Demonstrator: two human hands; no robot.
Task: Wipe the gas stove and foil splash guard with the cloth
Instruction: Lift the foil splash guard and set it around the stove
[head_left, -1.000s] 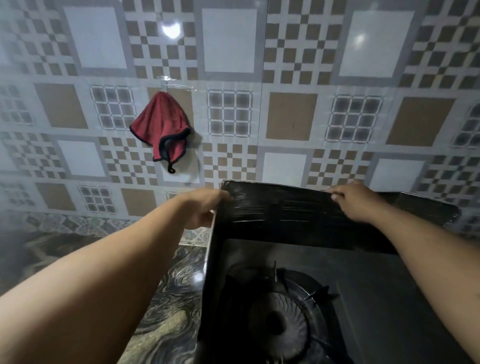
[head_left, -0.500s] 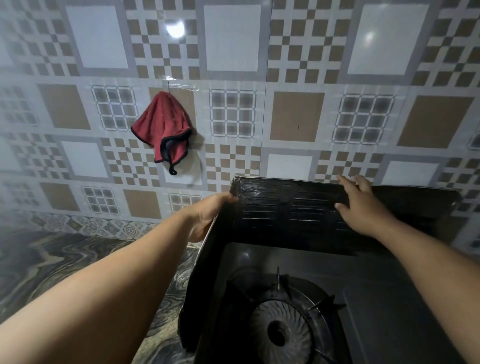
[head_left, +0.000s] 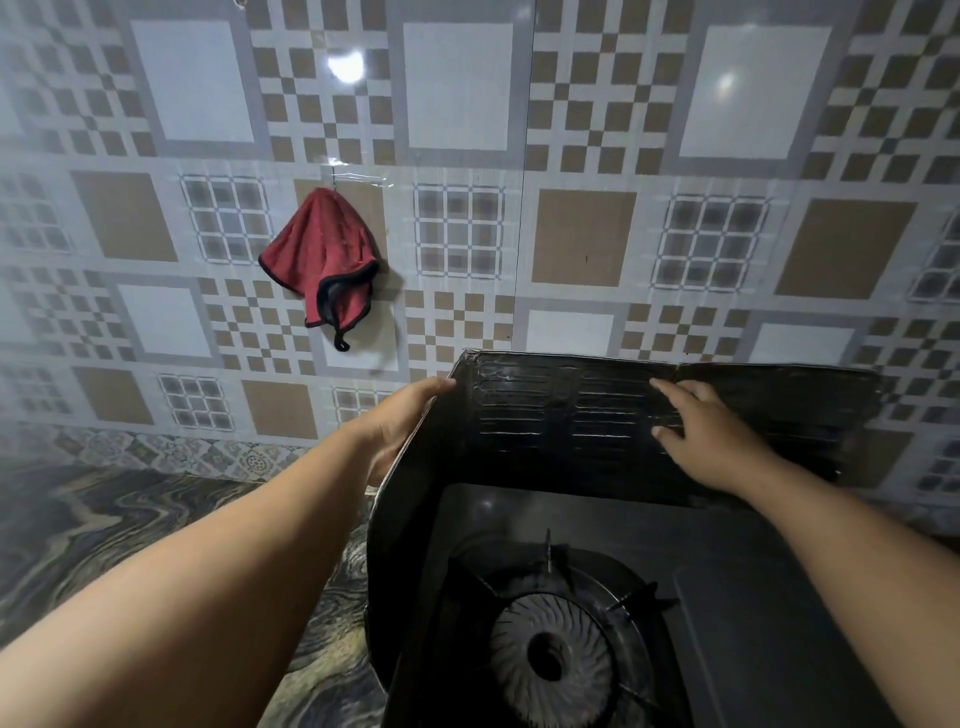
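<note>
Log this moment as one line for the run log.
left hand: gripping dark foil splash guard corner | right hand: flat on guard | red cloth: hanging on wall

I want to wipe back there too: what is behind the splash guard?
Above the splash guard the tiled wall shows. Whatever lies lower behind it is covered by the guard. The left hand reaches behind its corner.

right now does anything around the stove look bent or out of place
The foil splash guard looks odd: its back panel is creased mid-top, and its left panel bows outward beside the burner. The red cloth hangs on the wall, unused.
</note>
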